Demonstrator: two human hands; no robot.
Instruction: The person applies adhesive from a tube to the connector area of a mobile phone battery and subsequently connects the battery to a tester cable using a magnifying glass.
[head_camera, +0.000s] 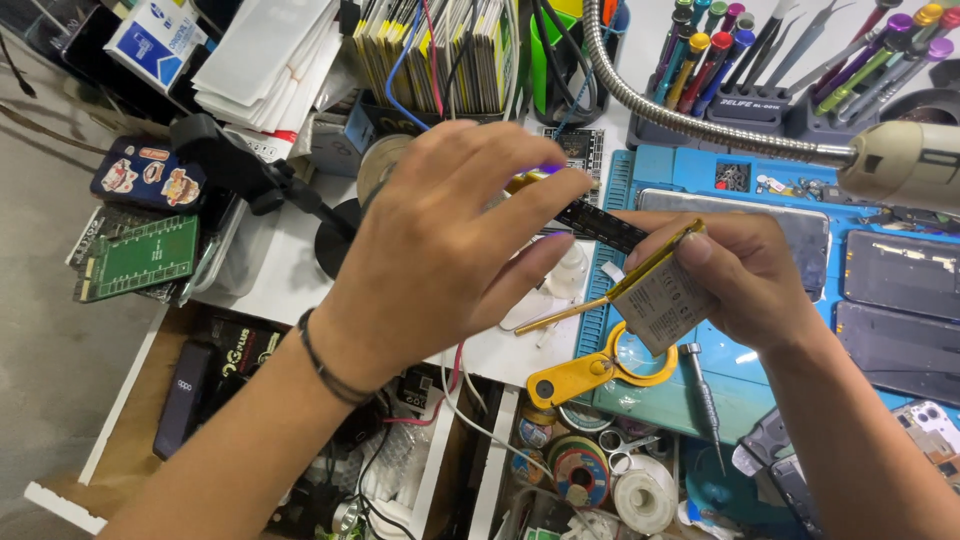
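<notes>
Hands: our left hand (440, 240) pinches a black strip (600, 225) | our right hand (740, 275) grips a flat battery (660, 300) over the counter (300, 270)

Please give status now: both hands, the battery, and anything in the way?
Left hand grip shut on black tool. Right hand grip shut on battery. Yellow magnifier lies just below.

Flat grey battery (662, 300) with gold edge, tilted above blue mat.
</notes>
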